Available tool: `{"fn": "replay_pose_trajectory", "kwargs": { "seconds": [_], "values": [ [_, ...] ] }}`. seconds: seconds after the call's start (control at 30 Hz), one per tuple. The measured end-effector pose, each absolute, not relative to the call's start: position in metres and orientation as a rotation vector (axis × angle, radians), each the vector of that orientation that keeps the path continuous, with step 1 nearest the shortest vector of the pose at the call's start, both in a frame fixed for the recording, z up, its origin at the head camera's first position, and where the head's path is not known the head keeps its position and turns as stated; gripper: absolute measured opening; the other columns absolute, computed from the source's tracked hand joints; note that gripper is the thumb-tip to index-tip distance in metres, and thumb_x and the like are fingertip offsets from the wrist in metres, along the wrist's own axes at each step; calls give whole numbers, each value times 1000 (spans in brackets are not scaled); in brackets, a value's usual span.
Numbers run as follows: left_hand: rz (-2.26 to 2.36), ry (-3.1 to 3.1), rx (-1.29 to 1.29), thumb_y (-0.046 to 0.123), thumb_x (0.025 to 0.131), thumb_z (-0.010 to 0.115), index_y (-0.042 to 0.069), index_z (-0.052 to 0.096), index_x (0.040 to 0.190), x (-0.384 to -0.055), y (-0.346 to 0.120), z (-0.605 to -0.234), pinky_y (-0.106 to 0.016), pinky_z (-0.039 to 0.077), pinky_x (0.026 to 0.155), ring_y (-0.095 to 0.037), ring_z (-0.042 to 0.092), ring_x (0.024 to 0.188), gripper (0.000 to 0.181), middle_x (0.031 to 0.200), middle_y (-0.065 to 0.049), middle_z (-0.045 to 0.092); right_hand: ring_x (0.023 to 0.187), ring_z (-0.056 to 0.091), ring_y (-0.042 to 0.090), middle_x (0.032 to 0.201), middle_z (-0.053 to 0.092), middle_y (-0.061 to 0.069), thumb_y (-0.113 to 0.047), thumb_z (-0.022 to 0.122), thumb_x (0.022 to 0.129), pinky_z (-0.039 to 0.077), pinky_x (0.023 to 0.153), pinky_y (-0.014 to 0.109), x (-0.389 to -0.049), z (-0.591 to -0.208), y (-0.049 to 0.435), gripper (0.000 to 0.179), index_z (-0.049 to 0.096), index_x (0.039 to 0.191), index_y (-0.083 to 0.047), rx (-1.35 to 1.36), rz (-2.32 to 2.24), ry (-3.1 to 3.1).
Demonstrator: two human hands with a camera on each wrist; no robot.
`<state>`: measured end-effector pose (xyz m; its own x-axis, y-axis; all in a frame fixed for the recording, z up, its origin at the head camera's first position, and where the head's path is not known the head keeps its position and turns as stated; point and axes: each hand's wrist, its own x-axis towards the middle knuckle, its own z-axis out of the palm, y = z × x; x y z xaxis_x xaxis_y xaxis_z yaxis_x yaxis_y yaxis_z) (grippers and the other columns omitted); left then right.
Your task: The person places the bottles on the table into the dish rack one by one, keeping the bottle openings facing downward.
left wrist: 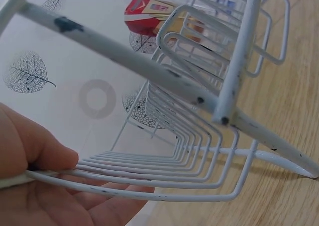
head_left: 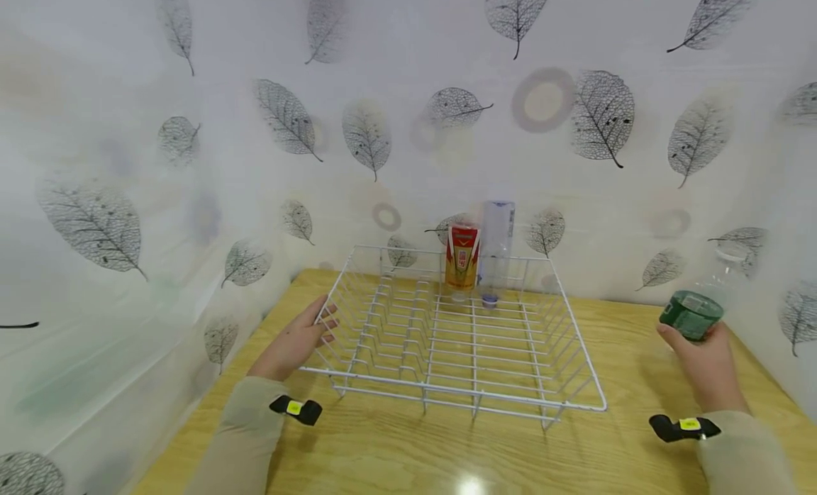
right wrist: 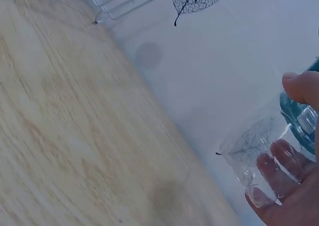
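Observation:
My left hand [head_left: 300,339] grips the left side of a white wire dish rack [head_left: 453,389]. In the left wrist view its thumb lies over a side wire and its fingers pass underneath. Off to the right, above the table, my right hand [head_left: 710,364] holds a clear plastic bottle with a green label [head_left: 691,315], its neck tilted up and away. The right wrist view shows fingers through the bottle's clear lower part [right wrist: 249,171]. At the rack's back stand a red and gold bottle [head_left: 462,257] and a clear bottle with a purple cap [head_left: 498,232], both cap down.
The rack stands on a light wood table [head_left: 383,452]. Behind and to the left hangs a whitish sheet printed with leaves [head_left: 447,176]. Upright wire dividers [head_left: 376,318] run along the rack's left half.

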<state>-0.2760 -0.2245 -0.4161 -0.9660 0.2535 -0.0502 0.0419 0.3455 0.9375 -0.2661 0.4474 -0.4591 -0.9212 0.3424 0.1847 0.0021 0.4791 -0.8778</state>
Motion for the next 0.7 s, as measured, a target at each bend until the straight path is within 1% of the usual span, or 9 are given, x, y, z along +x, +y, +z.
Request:
{"fn": "replay_pose_trajectory", "kwargs": {
  "seconds": [0.07,0.13,0.27,0.3,0.37,0.47,0.53,0.6,0.7],
  "values": [
    [1667,2423,277,11,110,31,15,-1,164,-276,-226,-416,-54,37,112,-39,38,142,63,165,-18,20,103,45,-1,129,44,-1,-37,67,99,41,73,8,-265,-455,441,68,27,152,-23,-186,1408,-2407],
    [1663,2425,283,12,111,31,15,0,164,-276,-226,-416,-54,36,113,-40,37,142,62,165,-18,19,101,45,-3,130,44,3,-36,67,99,42,71,9,-263,-449,433,69,26,152,-21,-116,1366,-2446],
    [1645,2432,301,12,110,30,15,1,164,-277,-228,-417,-57,33,114,-41,37,142,62,166,-18,17,100,47,-3,133,46,15,-34,66,100,45,69,12,-260,-431,418,69,29,150,-7,20,1268,-2526],
    [1639,2437,300,12,110,31,15,1,164,-277,-228,-417,-57,33,114,-41,36,142,63,166,-17,17,101,48,-1,133,46,17,-35,66,100,45,69,13,-259,-426,413,71,28,150,-3,44,1241,-2549],
    [1620,2446,298,11,108,35,16,1,164,-277,-228,-417,-58,31,115,-39,34,144,65,166,-16,17,106,51,10,135,45,23,-34,66,100,48,70,18,-256,-416,403,75,25,151,3,97,1207,-2587],
    [1581,2469,288,11,106,40,17,1,165,-278,-228,-416,-59,28,115,-37,31,146,70,165,-17,20,110,56,33,137,42,31,-35,65,100,53,71,32,-251,-401,386,84,15,155,6,144,1173,-2647],
    [1555,2486,279,15,107,41,19,0,165,-277,-229,-414,-59,29,114,-38,29,147,71,163,-20,23,108,58,44,137,41,34,-35,65,100,55,73,42,-247,-392,376,89,10,157,5,176,1173,-2678],
    [1527,2516,292,20,108,41,19,0,164,-276,-229,-412,-60,30,112,-41,27,147,70,163,-22,23,104,61,46,137,42,34,-36,66,100,55,73,48,-244,-385,366,92,8,159,2,207,1165,-2704],
    [1507,2549,316,31,110,41,21,0,164,-274,-230,-408,-60,24,115,-38,17,151,69,167,-16,12,104,62,46,137,45,31,-38,68,98,54,75,52,-241,-376,353,92,11,160,-2,250,1129,-2731]
  ]
}}
